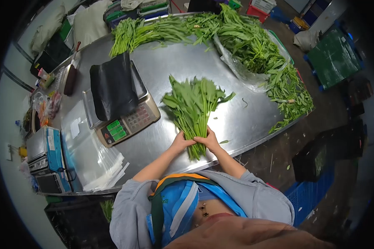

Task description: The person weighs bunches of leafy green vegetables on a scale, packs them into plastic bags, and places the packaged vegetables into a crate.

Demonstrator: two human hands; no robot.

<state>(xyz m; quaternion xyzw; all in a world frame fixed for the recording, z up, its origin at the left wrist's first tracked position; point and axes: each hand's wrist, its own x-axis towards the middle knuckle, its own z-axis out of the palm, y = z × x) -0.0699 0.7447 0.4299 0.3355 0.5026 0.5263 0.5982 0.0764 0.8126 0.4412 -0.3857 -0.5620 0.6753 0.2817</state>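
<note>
A bunch of leafy green stems (193, 103) is held upright over the metal table (153, 62), leaves pointing away from me and stem ends toward me. My left hand (182, 143) wraps around the left side of the stems near their lower ends. My right hand (208, 141) closes around the right side, and the thumbs nearly meet in front. Left of the bunch stands a digital scale (143, 118) with a lit green display, and a black sheet or bag (112, 87) lies on its tray.
Loose greens (253, 45) line the far and right table edges, partly on clear plastic (245, 76). Clear plastic bags (91, 153) are stacked at the left, beside a blue device (54, 153). A small leaf (224, 141) lies right of my right hand.
</note>
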